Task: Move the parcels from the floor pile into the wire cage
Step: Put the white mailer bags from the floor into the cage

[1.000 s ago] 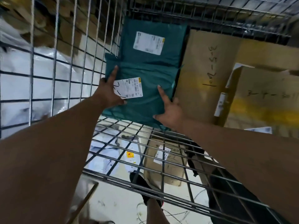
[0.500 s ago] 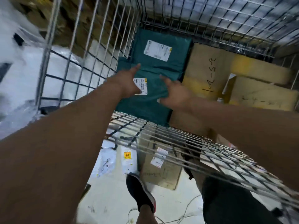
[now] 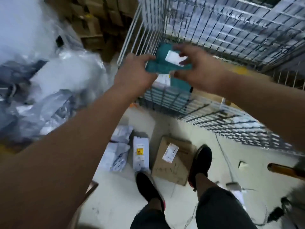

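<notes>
The wire cage (image 3: 222, 30) stands ahead on the right. Two teal parcels (image 3: 165, 67) with white labels lie inside it at its left wall, partly hidden by my hands. My left hand (image 3: 137, 73) and my right hand (image 3: 199, 70) hover in front of them, fingers apart, holding nothing; the picture is blurred by motion. On the floor at my feet lie a cardboard box (image 3: 171, 162), a small white box with a yellow sticker (image 3: 140, 154) and white poly bags (image 3: 116, 152).
A large heap of grey and white plastic bags (image 3: 49, 90) fills the left side. Stacked cardboard boxes (image 3: 102, 19) stand behind it. The cage's low front mesh (image 3: 222, 119) juts toward me. A brown handle (image 3: 285, 171) and cables lie at right.
My hands have let go of the front teal parcel and drawn back out of the cage. The view has pulled away and tilted down, showing the floor parcels and my feet.
</notes>
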`<state>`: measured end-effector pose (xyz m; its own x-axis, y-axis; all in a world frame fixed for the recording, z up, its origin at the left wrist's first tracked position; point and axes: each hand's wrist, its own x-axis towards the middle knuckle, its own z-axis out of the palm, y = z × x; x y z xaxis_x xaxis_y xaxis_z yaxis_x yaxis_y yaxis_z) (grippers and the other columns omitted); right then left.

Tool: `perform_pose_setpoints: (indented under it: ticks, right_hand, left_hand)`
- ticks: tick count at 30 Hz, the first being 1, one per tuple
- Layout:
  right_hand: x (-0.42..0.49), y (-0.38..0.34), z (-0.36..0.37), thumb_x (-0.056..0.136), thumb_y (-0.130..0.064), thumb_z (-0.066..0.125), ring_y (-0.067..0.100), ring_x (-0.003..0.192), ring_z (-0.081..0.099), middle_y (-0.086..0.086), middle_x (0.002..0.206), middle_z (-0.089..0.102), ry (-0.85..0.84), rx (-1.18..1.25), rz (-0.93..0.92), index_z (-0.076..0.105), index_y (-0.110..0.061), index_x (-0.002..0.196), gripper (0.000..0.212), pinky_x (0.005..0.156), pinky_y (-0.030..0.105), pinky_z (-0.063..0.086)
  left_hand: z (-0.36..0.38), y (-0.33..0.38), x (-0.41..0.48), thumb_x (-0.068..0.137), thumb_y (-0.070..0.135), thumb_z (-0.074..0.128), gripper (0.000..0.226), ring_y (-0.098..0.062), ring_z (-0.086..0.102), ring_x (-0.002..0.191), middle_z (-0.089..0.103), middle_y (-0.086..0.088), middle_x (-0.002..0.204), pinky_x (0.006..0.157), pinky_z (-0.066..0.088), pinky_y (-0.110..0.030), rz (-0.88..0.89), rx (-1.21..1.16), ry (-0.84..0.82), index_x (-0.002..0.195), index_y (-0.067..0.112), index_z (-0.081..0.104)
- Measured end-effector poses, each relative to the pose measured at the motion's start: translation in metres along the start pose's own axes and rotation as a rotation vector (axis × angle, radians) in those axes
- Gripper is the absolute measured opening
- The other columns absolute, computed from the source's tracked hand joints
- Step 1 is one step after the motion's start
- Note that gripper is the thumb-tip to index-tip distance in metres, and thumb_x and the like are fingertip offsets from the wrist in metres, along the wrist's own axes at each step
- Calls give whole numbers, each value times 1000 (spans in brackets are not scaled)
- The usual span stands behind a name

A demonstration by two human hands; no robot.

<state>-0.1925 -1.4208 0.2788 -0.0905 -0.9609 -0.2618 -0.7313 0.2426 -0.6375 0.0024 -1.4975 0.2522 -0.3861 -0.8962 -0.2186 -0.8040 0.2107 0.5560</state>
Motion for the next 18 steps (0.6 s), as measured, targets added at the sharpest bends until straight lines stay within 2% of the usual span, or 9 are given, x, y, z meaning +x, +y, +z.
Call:
perform_pose_setpoints:
  ticks: [2, 5, 8, 11, 15, 18]
  right_hand:
    - [-24, -25, 17, 93, -31, 72, 14, 121, 56, 3, 138, 51, 107, 129, -57, 47, -34, 146, 59, 100, 37, 54]
    - [-51, -50, 60, 93, -22, 70, 15, 122, 56, 8, 131, 55, 149, 184, -129, 53, -26, 141, 52, 95, 36, 56]
    - [-68, -57, 115, 92, -24, 71, 18, 125, 54, 9, 135, 53, -33, 147, -156, 51, -24, 144, 56, 100, 39, 53]
    - [-78, -52, 175, 90, -25, 71, 20, 127, 51, 7, 141, 48, -225, 11, -133, 44, -28, 150, 66, 103, 30, 45]
    - [-88, -36, 252, 91, -26, 69, 31, 136, 44, 13, 154, 38, -433, -118, -93, 34, -27, 156, 74, 109, 33, 39]
    - [-89, -25, 311, 90, -26, 69, 41, 131, 47, 21, 145, 43, -526, -213, -94, 29, -25, 158, 79, 104, 36, 41]
  left_hand:
    - [-11, -30, -33, 83, 45, 71, 54, -24, 60, 110, 50, -8, 131, 99, 50, -36, -29, -41, 48, 136, 44, 60]
    - [-9, -81, -86, 80, 52, 65, 58, -27, 62, 102, 44, -4, 125, 95, 52, -39, -100, -83, 77, 137, 44, 58]
    - [13, -132, -134, 82, 51, 67, 62, -26, 61, 109, 45, -3, 125, 98, 51, -41, -221, -59, 67, 142, 44, 54]
    - [43, -180, -183, 84, 40, 75, 62, -29, 56, 125, 48, -12, 136, 107, 47, -41, -354, -101, 81, 143, 35, 58]
    - [79, -233, -251, 86, 37, 76, 66, -33, 55, 123, 45, -15, 135, 107, 46, -43, -560, -103, 78, 147, 34, 53]
    - [108, -276, -287, 84, 40, 77, 74, -36, 55, 121, 40, -13, 137, 106, 46, -45, -738, -114, 119, 151, 39, 45]
